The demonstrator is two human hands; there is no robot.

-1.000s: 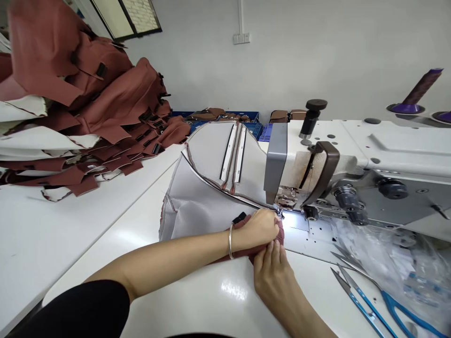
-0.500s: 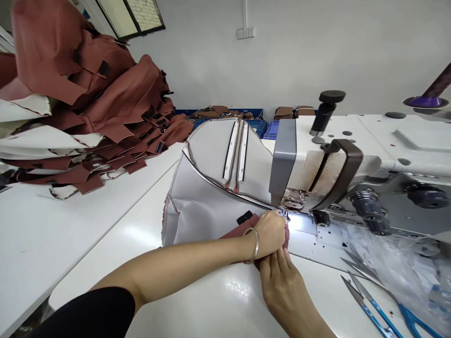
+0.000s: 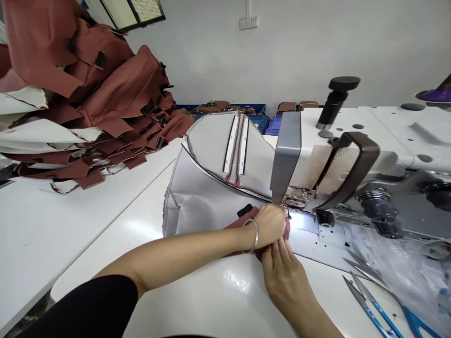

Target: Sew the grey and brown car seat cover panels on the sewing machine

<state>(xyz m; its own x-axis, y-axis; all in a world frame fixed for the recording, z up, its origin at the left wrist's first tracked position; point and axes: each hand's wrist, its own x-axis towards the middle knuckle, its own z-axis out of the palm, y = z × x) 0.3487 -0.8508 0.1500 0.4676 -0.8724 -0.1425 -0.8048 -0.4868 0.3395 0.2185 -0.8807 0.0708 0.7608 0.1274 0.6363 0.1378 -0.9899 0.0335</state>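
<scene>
A half-sewn leather seat cover (image 3: 211, 202) lies on the table with its grey backing up and reddish-brown leather showing at its near edge. Its right edge reaches under the head of the sewing machine (image 3: 287, 155). My left hand (image 3: 269, 225), with a bangle at the wrist, is closed on the cover close by the needle area; its fingertips are partly hidden. Just below it, my right hand (image 3: 283, 272) grips the cover's near edge, fingers extended together on top and the thumb out of sight. Two white strips (image 3: 237, 145) run along the cover's far panels.
A tall pile of reddish-brown leather covers (image 3: 116, 108) stands at the left. Blue crates (image 3: 259, 123) with brown pieces sit behind the table. Scissors with blue handles (image 3: 373, 300) and clear plastic bags (image 3: 398, 263) lie at the right, below the machine arm.
The view has shifted slightly, so the machine appears further right. Both hands keep their hold on the seat cover beside the needle, with little visible movement.
</scene>
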